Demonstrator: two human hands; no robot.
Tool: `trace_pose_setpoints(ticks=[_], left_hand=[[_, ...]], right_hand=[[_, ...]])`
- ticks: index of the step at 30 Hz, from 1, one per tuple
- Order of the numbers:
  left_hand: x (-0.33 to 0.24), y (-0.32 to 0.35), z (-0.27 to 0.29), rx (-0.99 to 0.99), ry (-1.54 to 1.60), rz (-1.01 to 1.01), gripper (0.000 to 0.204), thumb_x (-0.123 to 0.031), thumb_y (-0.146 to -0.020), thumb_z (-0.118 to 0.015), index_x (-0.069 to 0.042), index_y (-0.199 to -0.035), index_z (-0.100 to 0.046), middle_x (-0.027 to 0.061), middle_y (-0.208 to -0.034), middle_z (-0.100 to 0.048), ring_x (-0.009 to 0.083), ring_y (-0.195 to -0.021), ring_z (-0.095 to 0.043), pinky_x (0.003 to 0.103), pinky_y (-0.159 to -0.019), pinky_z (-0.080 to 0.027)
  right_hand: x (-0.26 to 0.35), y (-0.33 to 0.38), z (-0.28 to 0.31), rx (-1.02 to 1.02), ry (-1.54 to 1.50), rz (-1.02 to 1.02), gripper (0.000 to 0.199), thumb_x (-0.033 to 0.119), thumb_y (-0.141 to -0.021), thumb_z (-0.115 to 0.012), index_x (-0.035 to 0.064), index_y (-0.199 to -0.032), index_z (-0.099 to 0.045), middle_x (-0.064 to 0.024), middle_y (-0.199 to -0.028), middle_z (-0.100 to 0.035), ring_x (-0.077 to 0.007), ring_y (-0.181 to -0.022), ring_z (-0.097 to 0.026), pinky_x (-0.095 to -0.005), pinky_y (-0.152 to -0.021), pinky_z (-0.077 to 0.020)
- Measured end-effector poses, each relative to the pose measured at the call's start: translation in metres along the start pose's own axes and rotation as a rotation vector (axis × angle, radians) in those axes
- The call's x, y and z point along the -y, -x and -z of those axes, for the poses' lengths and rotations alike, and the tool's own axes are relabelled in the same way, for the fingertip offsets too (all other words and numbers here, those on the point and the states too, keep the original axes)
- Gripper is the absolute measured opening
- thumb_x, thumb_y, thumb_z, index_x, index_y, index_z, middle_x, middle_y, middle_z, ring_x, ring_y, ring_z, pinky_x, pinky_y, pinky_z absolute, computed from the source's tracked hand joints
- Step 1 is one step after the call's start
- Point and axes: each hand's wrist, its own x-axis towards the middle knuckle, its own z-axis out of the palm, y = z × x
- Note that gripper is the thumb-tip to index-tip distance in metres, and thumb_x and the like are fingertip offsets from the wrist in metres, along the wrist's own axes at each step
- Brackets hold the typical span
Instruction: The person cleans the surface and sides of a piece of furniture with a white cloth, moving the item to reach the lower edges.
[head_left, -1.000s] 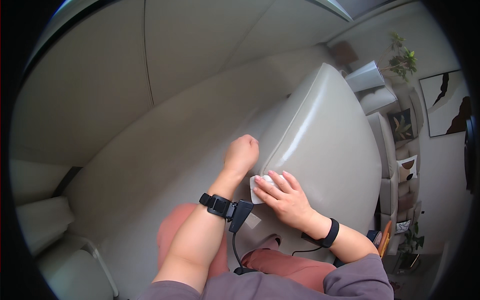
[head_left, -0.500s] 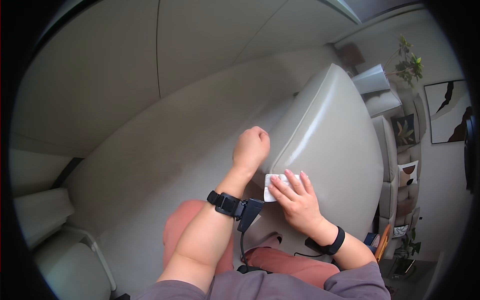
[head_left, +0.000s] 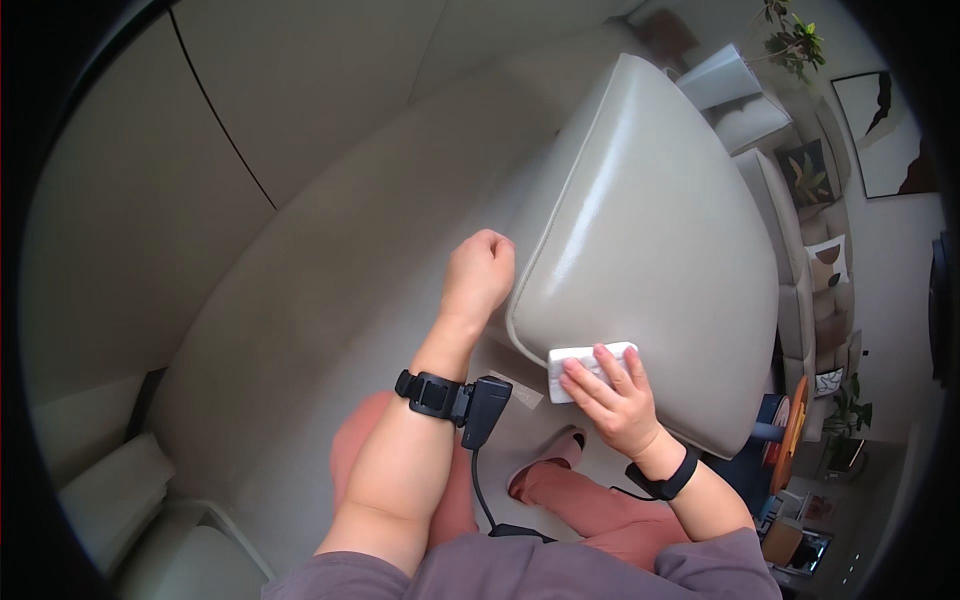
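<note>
A large, rounded grey leather seat (head_left: 660, 240) with a piped seam rises in front of me. My right hand (head_left: 618, 398) presses a white folded cloth (head_left: 570, 385) against its near edge, just right of the corner. The fingers lie spread over the cloth, and the thumb is hard to make out. My left hand (head_left: 478, 275) is closed in a fist close by the seat's left side, and nothing shows in it. Whether that fist touches the leather, I cannot tell. Black straps circle both wrists, and a black box (head_left: 487, 410) is mounted on the left one.
Pale cabinet panels (head_left: 310, 90) line the left. A light chair (head_left: 175, 560) stands at the lower left. Further right are a long sofa (head_left: 790, 290) with cushions, a potted plant (head_left: 795, 45) and a round wooden-edged table (head_left: 790, 435). A cable hangs from the left wrist box.
My right hand and the white cloth have moved right along the seat's near edge, away from the corner. The view has shifted. My left fist stays closed beside the seat.
</note>
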Motion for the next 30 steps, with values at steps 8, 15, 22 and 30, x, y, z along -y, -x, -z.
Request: trace_pose_setpoints(ticks=[8, 15, 22, 30], left_hand=[[-0.008, 0.003, -0.005, 0.073, 0.221, 0.011, 0.022, -0.015, -0.084, -0.046, 0.002, -0.087, -0.061, 0.0066, -0.073, -0.061, 0.0133, -0.068, -0.054, 0.026, -0.065, -0.043], [-0.030, 0.019, 0.039, -0.014, 0.410, 0.143, 0.020, -0.017, -0.084, -0.046, -0.006, -0.093, -0.060, 0.0001, -0.075, -0.055, 0.0076, -0.071, -0.049, 0.020, -0.063, -0.040], [-0.019, 0.039, 0.078, -0.078, 0.019, 0.122, 0.023, -0.022, -0.088, -0.046, -0.005, -0.096, -0.059, 0.0000, -0.079, -0.057, 0.0076, -0.076, -0.050, 0.022, -0.068, -0.041], [-0.037, 0.065, 0.068, -0.110, -0.076, 0.059, 0.025, -0.021, -0.088, -0.047, -0.002, -0.098, -0.059, 0.0020, -0.081, -0.058, 0.0087, -0.078, -0.051, 0.023, -0.072, -0.042]], right_hand=[[0.018, -0.026, -0.017, -0.227, -0.013, -0.073, 0.026, 0.015, -0.076, -0.055, 0.0166, -0.100, -0.062, -0.0001, -0.118, -0.054, -0.0284, -0.115, -0.045, -0.0484, -0.101, -0.0247], [0.041, -0.085, -0.032, -0.365, -0.061, -0.150, 0.025, 0.013, -0.076, -0.050, 0.0106, -0.097, -0.064, -0.0018, -0.118, -0.054, -0.0262, -0.111, -0.047, -0.0465, -0.094, -0.0310], [0.026, 0.014, -0.046, -0.373, 0.085, -0.077, 0.021, 0.017, -0.077, -0.055, 0.0159, -0.095, -0.066, 0.0070, -0.116, -0.055, -0.0200, -0.114, -0.045, -0.0434, -0.100, -0.0263], [0.003, 0.077, -0.047, -0.376, 0.149, -0.071, 0.021, 0.019, -0.076, -0.059, 0.0174, -0.096, -0.066, 0.0071, -0.113, -0.056, -0.0213, -0.112, -0.046, -0.0436, -0.101, -0.0238]])
